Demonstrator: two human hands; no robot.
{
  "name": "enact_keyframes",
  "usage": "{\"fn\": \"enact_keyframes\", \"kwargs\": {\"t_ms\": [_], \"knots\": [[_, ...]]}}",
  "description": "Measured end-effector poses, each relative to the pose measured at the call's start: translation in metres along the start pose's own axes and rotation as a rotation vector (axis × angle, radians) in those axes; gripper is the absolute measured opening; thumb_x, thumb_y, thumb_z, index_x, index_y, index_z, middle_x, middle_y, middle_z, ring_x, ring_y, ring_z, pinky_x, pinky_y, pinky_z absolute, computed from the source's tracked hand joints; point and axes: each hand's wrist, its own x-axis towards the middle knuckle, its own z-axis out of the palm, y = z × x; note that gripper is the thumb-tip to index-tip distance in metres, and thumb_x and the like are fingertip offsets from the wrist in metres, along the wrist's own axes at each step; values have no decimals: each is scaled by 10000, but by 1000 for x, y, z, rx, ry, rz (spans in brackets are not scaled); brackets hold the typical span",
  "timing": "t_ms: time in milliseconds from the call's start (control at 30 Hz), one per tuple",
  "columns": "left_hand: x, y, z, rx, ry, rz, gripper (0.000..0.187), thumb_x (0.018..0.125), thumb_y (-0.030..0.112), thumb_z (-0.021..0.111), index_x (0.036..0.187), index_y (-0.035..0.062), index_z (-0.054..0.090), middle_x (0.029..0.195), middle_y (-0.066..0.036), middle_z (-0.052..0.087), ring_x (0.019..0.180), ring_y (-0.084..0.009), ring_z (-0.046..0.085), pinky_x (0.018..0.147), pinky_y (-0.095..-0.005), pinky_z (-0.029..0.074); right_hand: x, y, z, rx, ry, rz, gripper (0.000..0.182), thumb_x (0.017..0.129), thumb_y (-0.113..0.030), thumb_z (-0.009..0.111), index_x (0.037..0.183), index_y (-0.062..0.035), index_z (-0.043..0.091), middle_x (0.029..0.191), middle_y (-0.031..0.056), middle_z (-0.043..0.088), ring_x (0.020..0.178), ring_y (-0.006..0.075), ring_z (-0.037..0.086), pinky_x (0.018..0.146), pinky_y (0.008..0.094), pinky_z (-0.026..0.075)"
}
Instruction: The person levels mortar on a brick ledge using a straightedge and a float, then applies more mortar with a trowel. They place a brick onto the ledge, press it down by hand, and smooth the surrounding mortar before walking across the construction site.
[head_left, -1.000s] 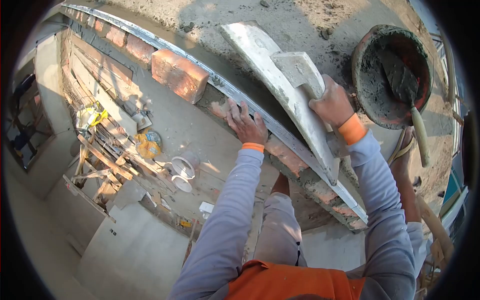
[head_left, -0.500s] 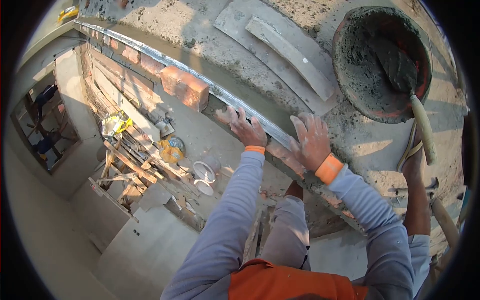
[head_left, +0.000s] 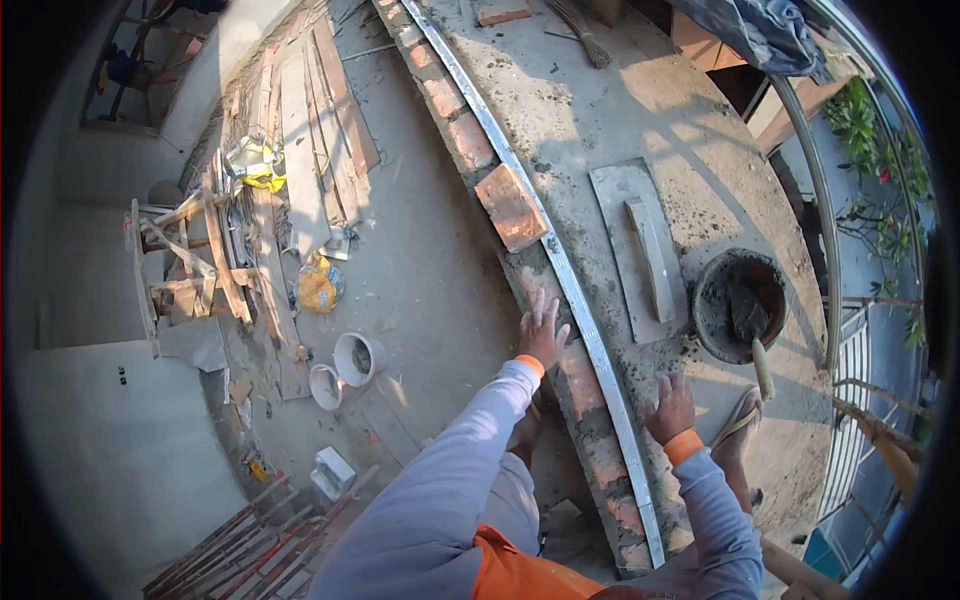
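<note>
My left hand (head_left: 543,332) rests on the low brick wall (head_left: 580,378), fingers spread and close to the long metal straightedge (head_left: 576,290). The bar lies lengthwise along the wall. Farther up the wall, a loose brick (head_left: 512,208) sits against the bar. My right hand (head_left: 671,408) is apart from the bar, over the floor on its right side, empty with fingers raised. Beyond it lies a plastering float (head_left: 612,195) with a long handle. To its right stands a bowl of mortar (head_left: 705,335), with a trowel (head_left: 763,372) in it, handle over the rim.
On the left are stacked planks (head_left: 340,100), a wooden trestle (head_left: 205,245), a yellow bag (head_left: 318,287) and white buckets (head_left: 358,358). A broom (head_left: 585,40) lies at the far end. My sandalled foot (head_left: 738,425) stands right of the wall.
My right hand has come off the straightedge and moved right. My left hand stays at the wall. The view has turned and widened, showing more floor and the railing on the right.
</note>
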Motion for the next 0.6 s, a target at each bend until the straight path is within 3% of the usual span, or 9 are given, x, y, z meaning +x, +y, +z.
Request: {"fn": "enact_keyframes", "kwargs": {"t_ms": [67,167,233,367,467,600], "knots": [[-29,-8,-36,-93,-77,-23,557,853,276,607,1339,91,407,1487,-211,234,1304,-379,351,1057,-483,309,-13,-16,-38,27,-35,27,508,679,-112,670,1156,-32,512,1084,182,482,1010,371,498,844,443,448],[-80,-31,-108,-68,-300,-125,497,877,301,577,1305,79,458,1465,-196,296,1252,-373,428,1030,-436,378,-37,-44,-94,21,132,-43,514,678,-96,687,1156,-28,510,1069,186,493,962,361,518,818,431,458],[-121,-76,-138,-152,-459,-247,493,900,339,531,1311,76,462,1412,-200,375,1266,-350,420,1049,-422,356,-62,-64,-128,33,208,30,518,676,-80,696,1157,-24,513,1036,174,511,914,329,538,793,408,467],[-214,-172,-207,-142,-354,-452,474,885,335,554,1233,15,512,1241,-207,556,1186,-344,509,1012,-404,395,-114,-79,-163,96,366,228,528,688,-68,702,1178,-14,512,988,151,533,864,281,553,774,381,471],[-286,-235,-258,-122,-222,-710,495,855,334,592,1226,15,518,1213,-201,579,1144,-350,541,981,-399,425,-147,-116,-168,159,540,260,545,704,-75,700,1206,-8,501,985,149,535,866,273,553,774,379,471],[-379,-299,-293,-202,-91,-958,532,796,346,621,1205,18,533,1168,-214,600,1095,-358,572,936,-410,452,-163,-192,-177,72,564,266,592,704,-99,714,1241,-13,481,1033,161,538,880,289,543,801,385,466]]}}
